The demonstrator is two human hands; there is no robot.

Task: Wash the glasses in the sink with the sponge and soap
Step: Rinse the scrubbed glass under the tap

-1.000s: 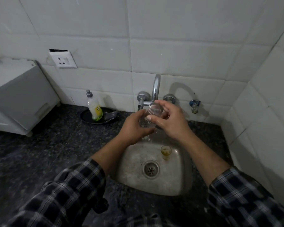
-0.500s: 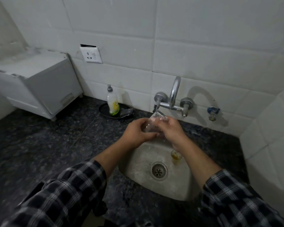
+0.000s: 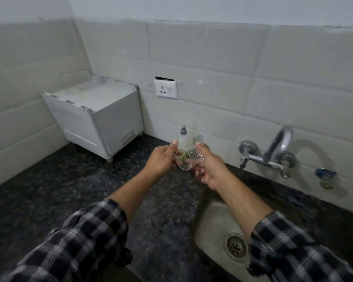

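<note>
The glass (image 3: 190,162), clear with a cut diamond pattern, is tipped on its side with its mouth toward 8 o'clock. The left hand (image 3: 161,159) and right hand (image 3: 209,168) grip it at 11 o'clock from the steel sink (image 3: 210,218). The soap bottle (image 3: 183,136) stands upright just behind the glass, at its 12 o'clock.

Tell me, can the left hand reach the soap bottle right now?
Probably yes: the soap bottle stands just behind the left hand with nothing between, though that hand would have to release the glass.

Dark speckled counter (image 3: 49,190), white box (image 3: 102,123) on it (back left), steel sink (image 3: 210,220) inset.
</note>
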